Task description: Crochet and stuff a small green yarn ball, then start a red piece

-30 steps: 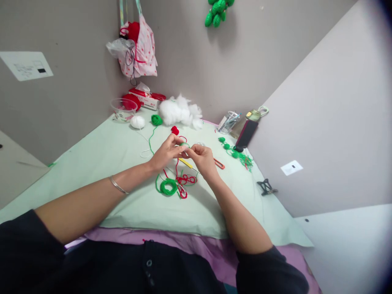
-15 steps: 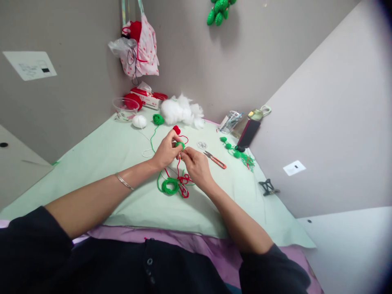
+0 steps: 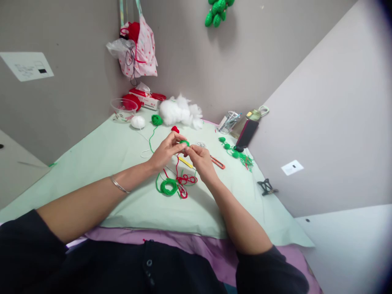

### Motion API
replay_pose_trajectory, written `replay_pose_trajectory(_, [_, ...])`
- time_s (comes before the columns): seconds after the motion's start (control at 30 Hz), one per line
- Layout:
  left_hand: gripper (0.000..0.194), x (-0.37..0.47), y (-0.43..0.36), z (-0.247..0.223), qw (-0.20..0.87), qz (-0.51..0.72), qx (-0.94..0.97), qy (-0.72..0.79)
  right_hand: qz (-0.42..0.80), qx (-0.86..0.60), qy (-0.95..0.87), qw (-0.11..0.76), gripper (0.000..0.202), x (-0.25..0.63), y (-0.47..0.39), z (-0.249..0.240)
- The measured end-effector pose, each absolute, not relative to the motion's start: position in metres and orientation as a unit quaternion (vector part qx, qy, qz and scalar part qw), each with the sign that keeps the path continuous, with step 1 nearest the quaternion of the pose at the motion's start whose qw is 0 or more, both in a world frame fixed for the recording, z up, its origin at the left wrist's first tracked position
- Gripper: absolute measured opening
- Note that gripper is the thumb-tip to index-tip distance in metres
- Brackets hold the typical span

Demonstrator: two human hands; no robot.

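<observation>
At the centre of the frame, the left hand (image 3: 165,153) curls its fingers around a small green piece (image 3: 185,143); most of it is covered, so its full shape cannot be made out. The right hand (image 3: 201,161) has thumb and forefinger pinched narrow at the piece's right edge, though exactly what lies between the fingertips is too small to see. Just below, a yellow-handled hook (image 3: 185,162) runs behind the right hand, and whether that hand grips it I cannot tell. The right hand also covers one end of the orange snips (image 3: 219,163) and part of a small clear item (image 3: 201,144).

In the upper left, a spotted bag (image 3: 147,53) hangs with red yarn (image 3: 134,31) showing at its mouth. Beneath it, a clear tub (image 3: 116,115) holds something pinkish, blurred; a red ball (image 3: 134,100) sits partly behind it. A tissue (image 3: 143,87) pokes from the tissue box (image 3: 149,101). Right of centre, a clear holder (image 3: 226,128) contains slim, indistinct items, and a dark phone (image 3: 247,134) hides part of a greenish bottle (image 3: 253,114). The top edge cuts off a green hanging bunch (image 3: 218,12).
</observation>
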State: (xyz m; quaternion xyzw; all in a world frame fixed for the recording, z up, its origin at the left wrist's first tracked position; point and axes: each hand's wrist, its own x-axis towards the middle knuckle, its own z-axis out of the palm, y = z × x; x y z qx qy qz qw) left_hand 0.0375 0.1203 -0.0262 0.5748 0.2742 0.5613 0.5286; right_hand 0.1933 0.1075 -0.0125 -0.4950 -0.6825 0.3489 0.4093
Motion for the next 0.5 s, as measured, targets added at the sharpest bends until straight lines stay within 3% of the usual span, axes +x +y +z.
replay_pose_trajectory(0.5, [0.027, 0.039, 0.129, -0.034, 0.580, 0.565, 0.495, 0.316, 0.206, -0.535, -0.739, 0.353, 0.021, 0.163, 0.087, -0.023])
